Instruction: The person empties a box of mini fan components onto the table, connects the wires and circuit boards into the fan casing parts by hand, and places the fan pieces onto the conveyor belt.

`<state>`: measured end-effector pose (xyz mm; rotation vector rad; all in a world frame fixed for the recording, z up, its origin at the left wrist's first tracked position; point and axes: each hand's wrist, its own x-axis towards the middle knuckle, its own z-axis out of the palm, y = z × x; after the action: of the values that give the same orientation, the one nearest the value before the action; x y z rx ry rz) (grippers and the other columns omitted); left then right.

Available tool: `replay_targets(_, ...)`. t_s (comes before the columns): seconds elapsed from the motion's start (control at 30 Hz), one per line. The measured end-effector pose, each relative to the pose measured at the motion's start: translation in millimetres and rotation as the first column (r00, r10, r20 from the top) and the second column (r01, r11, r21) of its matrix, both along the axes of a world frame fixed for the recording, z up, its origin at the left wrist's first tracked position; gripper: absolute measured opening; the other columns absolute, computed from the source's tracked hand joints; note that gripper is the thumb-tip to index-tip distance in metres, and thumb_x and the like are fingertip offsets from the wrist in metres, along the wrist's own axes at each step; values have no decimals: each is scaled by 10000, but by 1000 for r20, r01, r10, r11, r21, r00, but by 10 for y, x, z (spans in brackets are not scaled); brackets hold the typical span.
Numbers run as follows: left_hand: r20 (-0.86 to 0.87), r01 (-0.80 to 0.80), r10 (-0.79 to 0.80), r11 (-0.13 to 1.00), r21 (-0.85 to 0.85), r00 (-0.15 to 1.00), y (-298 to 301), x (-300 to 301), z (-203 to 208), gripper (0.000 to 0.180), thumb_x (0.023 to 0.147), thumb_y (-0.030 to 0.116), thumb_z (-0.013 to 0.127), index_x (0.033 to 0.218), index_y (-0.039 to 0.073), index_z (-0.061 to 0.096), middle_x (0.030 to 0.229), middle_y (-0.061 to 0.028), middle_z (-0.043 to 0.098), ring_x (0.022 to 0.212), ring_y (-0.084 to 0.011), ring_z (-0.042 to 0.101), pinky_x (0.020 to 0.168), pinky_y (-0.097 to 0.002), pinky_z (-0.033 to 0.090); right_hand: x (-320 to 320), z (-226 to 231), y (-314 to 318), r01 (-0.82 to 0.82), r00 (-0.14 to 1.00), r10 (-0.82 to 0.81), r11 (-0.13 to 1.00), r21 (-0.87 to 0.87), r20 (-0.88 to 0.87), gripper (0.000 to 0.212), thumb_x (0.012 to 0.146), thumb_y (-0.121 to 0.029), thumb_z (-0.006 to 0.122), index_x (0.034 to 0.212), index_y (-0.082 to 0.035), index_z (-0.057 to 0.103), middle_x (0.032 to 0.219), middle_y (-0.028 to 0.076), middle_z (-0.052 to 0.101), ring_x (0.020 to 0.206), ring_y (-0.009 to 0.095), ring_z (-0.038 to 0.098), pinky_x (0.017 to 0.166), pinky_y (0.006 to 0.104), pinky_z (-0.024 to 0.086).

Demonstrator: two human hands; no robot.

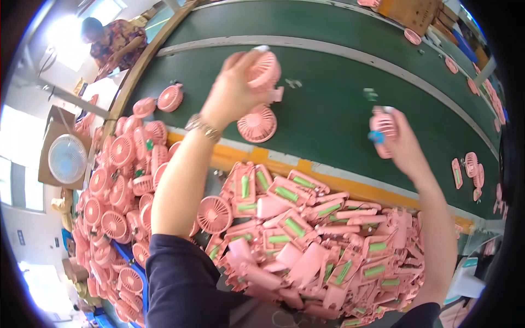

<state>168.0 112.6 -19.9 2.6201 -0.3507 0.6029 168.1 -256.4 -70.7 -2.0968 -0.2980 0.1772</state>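
Observation:
My left hand, with a bracelet at the wrist, is closed around a round pink fan head above the green belt. Just below it, another pink fan head lies grille up. Farther right, my right hand grips a pink slatted fan part by its side; something small and blue shows at its edge, blurred. Near that hand is a small pale green piece, also blurred. Small whitish bits lie between the hands. Closer to me is a heap of pink handle shells with green cells inside.
Many pink fan heads are piled at my left. Two more, one a fan head, sit at the belt's left end. A yellow edge borders the green conveyor belt. Across it stands a cardboard box. A person works upper left.

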Motion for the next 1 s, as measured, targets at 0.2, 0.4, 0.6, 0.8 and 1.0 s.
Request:
replay_targets(0.2,-5,-309,311,943,-121,950,865,-1645,474,796,637,119,810,1355,63,471,1315,-182,486,1217,-326,492,1017,-402,418,-667,412,1850,-375,887,363,927,-14,286,680,751,-186,767,1301,0,415,1176,147,548,1086,236,569,911,345,476)
replay_targets(0.4,72,-485,526,822,-297,847,1066,-2996,497,812,637,126,818,1355,28,452,1354,-193,453,1252,-341,466,1029,-415,411,-1826,298,2912,-591,586,709,705,-393,391,690,674,-244,797,1275,-102,490,1291,181,441,1140,345,465,951,440,433)
replay_targets(0.6,107,-626,634,773,-103,766,1009,-3551,363,764,621,142,842,1300,39,505,1379,-229,405,1206,-380,503,977,-431,463,-2384,-51,3194,-560,443,738,671,-485,510,719,659,-185,784,1310,-145,483,1398,197,344,1252,412,378,941,461,448)
replay_targets(0.8,156,-413,446,888,-205,882,757,-3421,326,694,631,149,815,1262,72,538,1374,-249,405,1208,-410,496,953,-436,476,-2454,60,3153,-402,680,589,797,-451,436,830,653,-200,821,1348,-33,400,1437,263,271,1292,440,328,982,530,401)
replay_targets(1.0,201,-670,645,736,96,737,862,-3269,88,633,669,187,787,1252,158,544,1362,-177,437,1162,-348,524,936,-493,433,-2238,45,2677,-420,815,570,705,-572,104,742,693,-119,779,1325,10,412,1328,237,434,1189,414,476,1000,456,412)
